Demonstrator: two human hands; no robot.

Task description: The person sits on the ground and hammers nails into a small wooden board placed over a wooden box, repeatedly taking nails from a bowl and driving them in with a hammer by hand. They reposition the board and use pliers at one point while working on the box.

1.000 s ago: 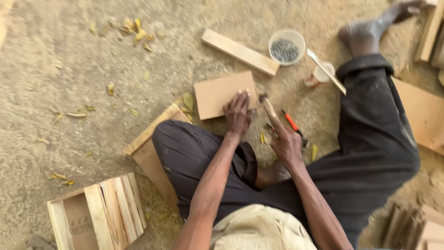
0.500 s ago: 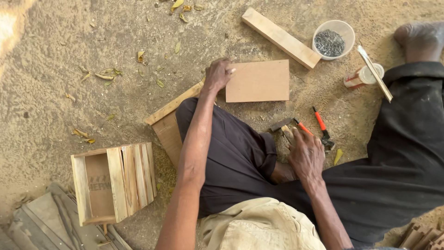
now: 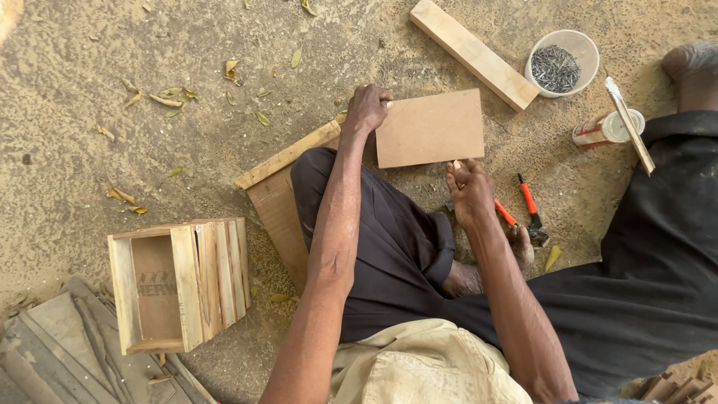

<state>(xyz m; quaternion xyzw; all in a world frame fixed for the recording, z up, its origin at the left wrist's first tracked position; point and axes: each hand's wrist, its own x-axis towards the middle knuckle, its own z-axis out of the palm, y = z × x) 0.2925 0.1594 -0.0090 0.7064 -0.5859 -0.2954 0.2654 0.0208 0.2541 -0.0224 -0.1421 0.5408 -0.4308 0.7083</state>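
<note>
Thin brown board (image 3: 430, 129) on sandy floor (image 3: 149, 60): left hand (image 3: 366, 109) grips its left edge, right hand (image 3: 470, 191) pinches its lower edge. Not yet nailed; finished crate (image 3: 179, 283) nearby.

On the sandy ground (image 3: 112, 60) we see a slatted wooden crate (image 3: 179, 284) lying on its side at lower left. A long wooden plank (image 3: 473, 54) lies at the top, just beside a plastic tub of nails (image 3: 562, 64). Near these stand a can (image 3: 606, 129) and red-handled pliers (image 3: 529, 209). Dry leaves (image 3: 168, 97) are scattered about.
</note>
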